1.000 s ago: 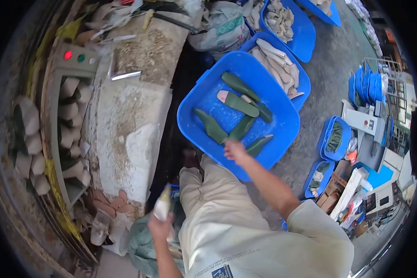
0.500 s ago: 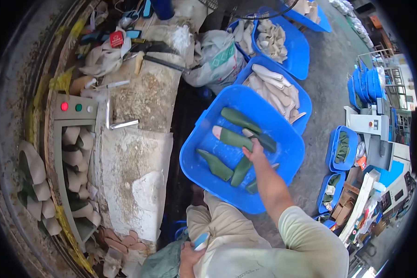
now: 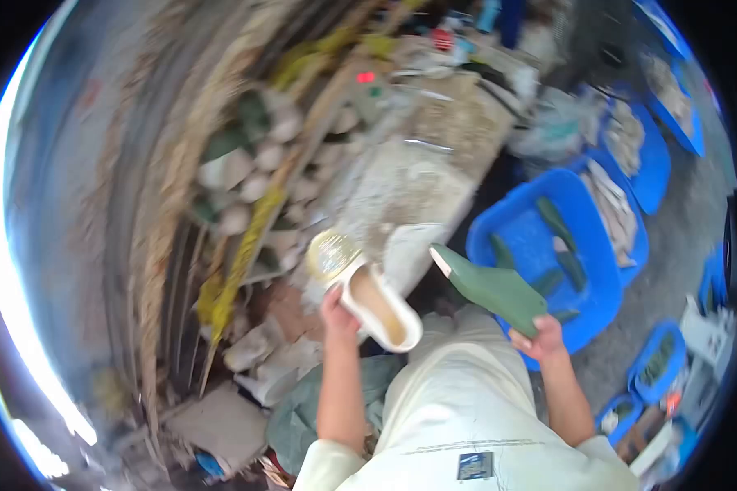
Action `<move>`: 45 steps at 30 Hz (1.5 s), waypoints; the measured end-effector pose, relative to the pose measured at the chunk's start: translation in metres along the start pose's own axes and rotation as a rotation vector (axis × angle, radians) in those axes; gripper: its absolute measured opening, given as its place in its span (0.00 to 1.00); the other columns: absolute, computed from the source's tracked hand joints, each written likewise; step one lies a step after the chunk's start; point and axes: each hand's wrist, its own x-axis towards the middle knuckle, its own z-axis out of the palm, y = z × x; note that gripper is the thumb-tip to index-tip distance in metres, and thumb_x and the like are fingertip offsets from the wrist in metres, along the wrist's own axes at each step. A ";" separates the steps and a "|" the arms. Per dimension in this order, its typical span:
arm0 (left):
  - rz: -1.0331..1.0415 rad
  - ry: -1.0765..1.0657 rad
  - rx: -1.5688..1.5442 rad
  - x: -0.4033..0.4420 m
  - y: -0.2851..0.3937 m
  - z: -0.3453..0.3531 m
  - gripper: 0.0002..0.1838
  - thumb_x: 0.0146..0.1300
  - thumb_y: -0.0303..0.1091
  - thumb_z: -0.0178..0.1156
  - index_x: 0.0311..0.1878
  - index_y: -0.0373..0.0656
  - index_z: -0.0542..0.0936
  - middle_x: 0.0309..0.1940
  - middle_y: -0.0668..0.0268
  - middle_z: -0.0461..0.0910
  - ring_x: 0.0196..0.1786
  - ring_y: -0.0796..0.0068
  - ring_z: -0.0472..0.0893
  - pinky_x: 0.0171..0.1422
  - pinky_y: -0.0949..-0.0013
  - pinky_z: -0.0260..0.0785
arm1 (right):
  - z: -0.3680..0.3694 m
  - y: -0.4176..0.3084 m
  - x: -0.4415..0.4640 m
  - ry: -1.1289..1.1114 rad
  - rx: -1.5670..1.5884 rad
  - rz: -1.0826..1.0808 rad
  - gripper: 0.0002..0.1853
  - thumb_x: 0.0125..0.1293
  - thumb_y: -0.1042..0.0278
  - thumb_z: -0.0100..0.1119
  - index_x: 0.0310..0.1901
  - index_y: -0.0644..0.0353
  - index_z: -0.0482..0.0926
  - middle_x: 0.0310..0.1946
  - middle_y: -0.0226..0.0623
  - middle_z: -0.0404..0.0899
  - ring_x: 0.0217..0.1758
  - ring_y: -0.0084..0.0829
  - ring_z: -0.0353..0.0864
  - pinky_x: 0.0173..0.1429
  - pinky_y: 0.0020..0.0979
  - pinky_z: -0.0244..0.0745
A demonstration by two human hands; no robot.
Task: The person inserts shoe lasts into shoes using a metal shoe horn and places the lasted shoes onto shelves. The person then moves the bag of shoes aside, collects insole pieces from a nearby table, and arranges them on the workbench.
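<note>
My left hand is closed on the side of a white shoe upper, whose toe is gold and glittery and points up and left; its opening faces me. On the right, my right hand grips the heel end of a green shoe last, with its pale-tipped toe pointing up and left toward the shoe. The two items are held apart over my lap. Behind the last is a blue bin with several more green lasts lying in it.
A stained worktable runs diagonally ahead. Left of it, a rack holds several pale and green shoe pieces, beside yellow tape. More blue bins with pale pieces stand behind the near bin. Smaller bins sit at right.
My right hand has lifted a green last out of the bin. My left hand has raised the white and gold shoe upper from my lap. The view has swung left.
</note>
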 end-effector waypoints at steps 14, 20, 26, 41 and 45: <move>0.209 0.019 -0.225 -0.041 0.058 0.032 0.37 0.61 0.60 0.47 0.64 0.38 0.69 0.58 0.52 0.74 0.58 0.48 0.74 0.67 0.46 0.62 | 0.190 0.141 0.092 -0.214 -1.371 -0.542 0.46 0.54 0.64 0.68 0.72 0.64 0.54 0.71 0.51 0.56 0.75 0.43 0.57 0.74 0.37 0.56; 0.207 -0.323 -0.180 -0.045 0.036 0.041 0.39 0.62 0.62 0.50 0.63 0.35 0.69 0.56 0.49 0.75 0.58 0.53 0.76 0.65 0.52 0.67 | 0.177 0.111 0.102 -0.363 -1.482 -0.451 0.50 0.55 0.56 0.62 0.75 0.57 0.44 0.76 0.46 0.43 0.62 0.44 0.73 0.45 0.37 0.78; 0.053 0.281 0.071 -0.029 0.026 0.056 0.35 0.66 0.60 0.49 0.62 0.38 0.70 0.56 0.54 0.75 0.56 0.57 0.77 0.62 0.56 0.69 | 0.167 0.078 0.143 -0.458 -1.961 -0.536 0.43 0.48 0.60 0.65 0.67 0.62 0.58 0.71 0.62 0.48 0.32 0.44 0.82 0.34 0.39 0.78; -0.111 0.464 -0.308 -0.095 -0.028 -0.056 0.23 0.58 0.29 0.56 0.58 0.36 0.75 0.54 0.58 0.79 0.54 0.59 0.79 0.63 0.60 0.70 | -0.031 -0.083 0.449 0.474 -2.582 -0.589 0.28 0.56 0.68 0.52 0.60 0.68 0.68 0.55 0.52 0.75 0.59 0.48 0.74 0.61 0.52 0.67; -0.034 0.617 -0.196 -0.079 0.006 -0.023 0.47 0.54 0.17 0.56 0.76 0.59 0.51 0.64 0.63 0.69 0.59 0.61 0.75 0.61 0.59 0.71 | -0.024 -0.032 0.467 0.504 -2.243 -0.602 0.17 0.58 0.70 0.53 0.49 0.66 0.73 0.44 0.52 0.76 0.47 0.49 0.77 0.51 0.46 0.72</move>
